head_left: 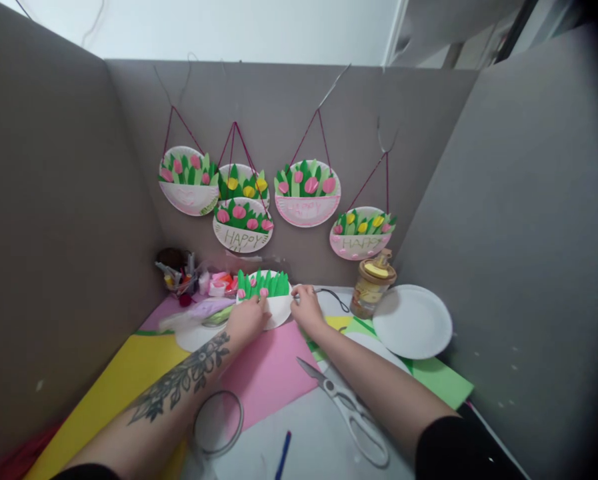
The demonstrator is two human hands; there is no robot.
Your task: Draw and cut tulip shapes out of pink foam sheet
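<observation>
Left fingers (253, 309) (slightly parted) touch flowered plate (279, 311).

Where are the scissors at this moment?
In the head view, the scissors lie right of centre, beside the right forearm, blade tips over the pink sheet.

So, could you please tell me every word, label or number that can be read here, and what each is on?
"HAPPY": lower-middle hanging plate basket; the line beneath is unreadable.
"HAPPY", apparently, but fainter: rightmost hanging plate basket.
Too faint to read: pink lettering on the leftmost basket and pink-rimmed basket.
Too blurred: markings on the lidded jar.
No writing visible: plate basket being handled.
</observation>
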